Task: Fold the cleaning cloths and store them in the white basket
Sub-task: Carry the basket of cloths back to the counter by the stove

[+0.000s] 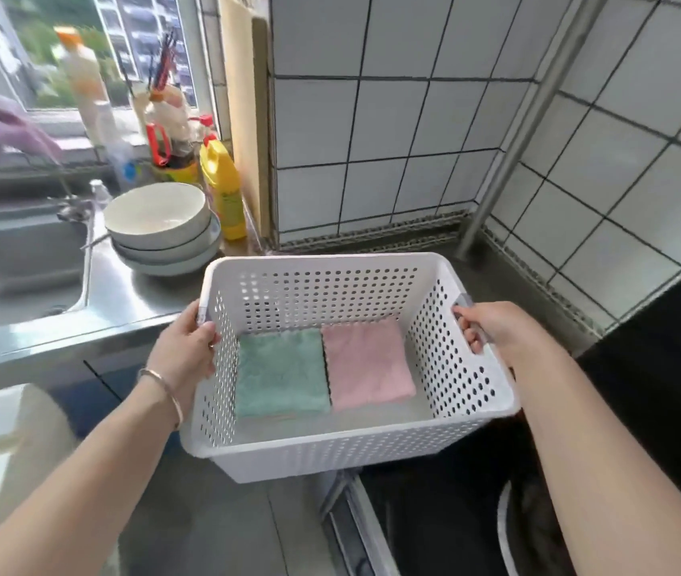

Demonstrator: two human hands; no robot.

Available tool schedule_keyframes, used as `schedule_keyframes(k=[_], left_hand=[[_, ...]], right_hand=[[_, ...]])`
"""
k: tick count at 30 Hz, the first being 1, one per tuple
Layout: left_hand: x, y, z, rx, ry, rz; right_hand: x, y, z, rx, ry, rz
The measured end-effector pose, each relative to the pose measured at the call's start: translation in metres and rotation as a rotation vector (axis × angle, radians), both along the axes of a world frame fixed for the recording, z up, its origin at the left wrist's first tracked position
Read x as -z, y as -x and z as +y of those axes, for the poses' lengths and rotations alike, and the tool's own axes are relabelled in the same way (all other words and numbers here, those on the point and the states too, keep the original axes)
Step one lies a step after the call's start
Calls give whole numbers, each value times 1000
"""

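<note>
A white perforated basket (pixel 330 440) is held above the steel counter, tilted a little toward me. Inside it, a folded green cloth (pixel 280 374) lies flat on the left and a folded pink cloth (pixel 366 363) lies beside it on the right, their edges touching. My left hand (pixel 187 347) grips the basket's left rim, thumb on the handle. My right hand (pixel 484 326) holds the grey handle on the right rim, fingers curled through the opening.
Stacked white bowls (pixel 160 226) stand behind the basket on the left, beside a yellow bottle (pixel 222 193) and a sink (pixel 14 259). A tiled wall and a metal pole (pixel 509 155) stand behind. A dark stove top (pixel 455 513) lies lower right.
</note>
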State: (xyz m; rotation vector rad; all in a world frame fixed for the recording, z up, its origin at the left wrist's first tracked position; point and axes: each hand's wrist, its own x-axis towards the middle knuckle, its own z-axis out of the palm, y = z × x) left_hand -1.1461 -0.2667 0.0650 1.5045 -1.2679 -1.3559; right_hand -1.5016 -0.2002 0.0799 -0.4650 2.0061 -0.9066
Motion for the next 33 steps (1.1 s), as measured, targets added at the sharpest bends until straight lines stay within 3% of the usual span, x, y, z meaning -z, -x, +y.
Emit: schedule_keyframes(k=[5,17,23,27,33], left_hand=[[13,27,-18,-115,-14,-16],[38,56,-36,-176,-16,-63],[40,90,-45,-195,-17,-34],[43,122,-56,-191,-9,-29],[46,176,-66,-219,-6,11]], right_hand=[[22,32,-57,-63,-30,-32],[28,56,-86,-103,10,15],[25,75,-84,-158,68,333],[28,103,-71,-207,-57,573],[34,144,-61,-150,-201,754]])
